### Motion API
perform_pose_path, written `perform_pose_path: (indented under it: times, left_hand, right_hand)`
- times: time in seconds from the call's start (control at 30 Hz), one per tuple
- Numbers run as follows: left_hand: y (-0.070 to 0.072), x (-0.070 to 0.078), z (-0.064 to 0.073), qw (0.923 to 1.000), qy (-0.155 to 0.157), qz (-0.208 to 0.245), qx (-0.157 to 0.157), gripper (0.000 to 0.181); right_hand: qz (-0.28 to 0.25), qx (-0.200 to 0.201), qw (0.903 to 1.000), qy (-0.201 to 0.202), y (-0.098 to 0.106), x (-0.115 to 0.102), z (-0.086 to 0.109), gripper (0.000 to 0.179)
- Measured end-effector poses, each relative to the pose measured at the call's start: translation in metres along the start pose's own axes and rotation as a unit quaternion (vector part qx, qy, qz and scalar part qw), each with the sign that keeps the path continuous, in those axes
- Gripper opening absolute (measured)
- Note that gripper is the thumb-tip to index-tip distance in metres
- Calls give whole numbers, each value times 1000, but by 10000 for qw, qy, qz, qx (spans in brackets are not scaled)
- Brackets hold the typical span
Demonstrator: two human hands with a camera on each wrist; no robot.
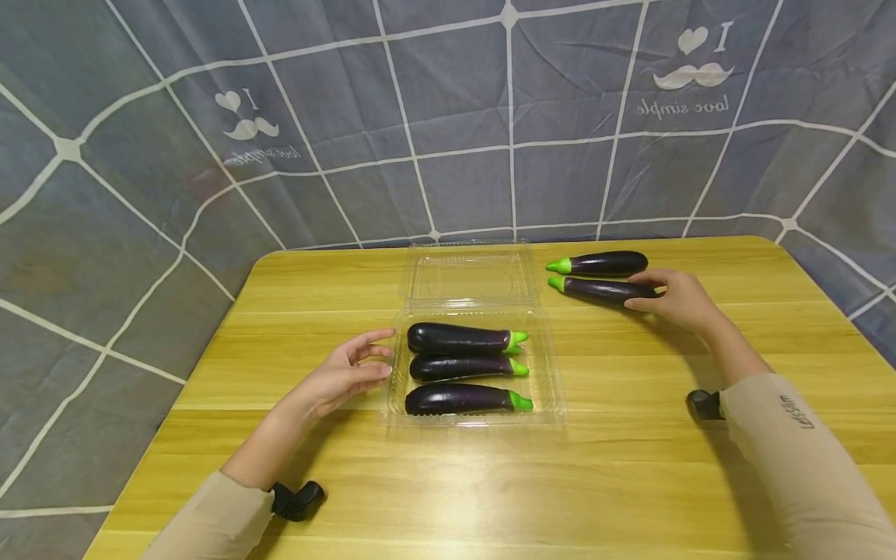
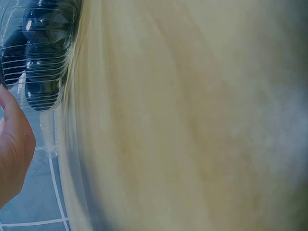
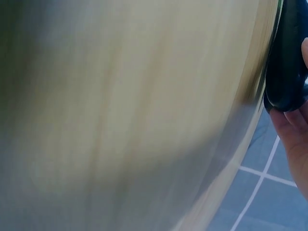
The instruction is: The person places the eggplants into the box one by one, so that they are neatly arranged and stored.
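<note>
Nearest me are two beige sleeves of soft-looking cloth, the right one lettered in dark print, with two small black plastic pieces, one at each wrist, over a glossy yellow wooden table with streaky grain and rounded far corners. The left hand is beside the left wall of a clear plastic box, thumb and lightly bent fingers spread apart and holding nothing; whether a fingertip touches the wall, I can't tell. The box is thin and ribbed, and in it I count three eggplants lying side by side, smooth, shiny, dark purple and club-shaped, their green stem ends all pointing right. Its clear lid lies folded back beyond it, on the far side. To the right of the lid are two more eggplants on the bare wood, stems pointing left, which makes five that I can see. The right hand pinches the fat end of the nearer eggplant, thumb on the near side, fingers on the far side; the farther eggplant lies just behind. At the back hangs a creased grey cloth with white lines and two printed moustaches.
</note>
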State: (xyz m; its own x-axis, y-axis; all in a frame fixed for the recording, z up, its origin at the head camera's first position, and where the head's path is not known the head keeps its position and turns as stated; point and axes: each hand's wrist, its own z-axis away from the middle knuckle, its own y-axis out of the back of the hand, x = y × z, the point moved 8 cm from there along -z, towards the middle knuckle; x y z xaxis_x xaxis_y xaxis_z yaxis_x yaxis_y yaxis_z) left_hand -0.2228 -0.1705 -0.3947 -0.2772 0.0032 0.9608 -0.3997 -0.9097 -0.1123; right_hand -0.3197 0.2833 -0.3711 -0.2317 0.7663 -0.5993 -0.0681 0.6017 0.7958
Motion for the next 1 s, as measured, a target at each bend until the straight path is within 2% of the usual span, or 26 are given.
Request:
perform_pose_path:
  times: [0.47, 0.67, 1.0]
  left_hand:
    - [1, 1, -1, 10000, 19, 35, 66, 66]
    - [1, 0, -1, 10000, 28, 16, 72, 66]
    - [0, 0, 0, 10000, 18, 25, 38, 66]
  right_hand:
    - [70, 165, 9994, 296, 11, -9, 12, 49]
    - [-75, 147, 9992, 363, 15, -13, 17, 48]
    - [-216, 352, 9979, 505, 21, -30, 27, 44]
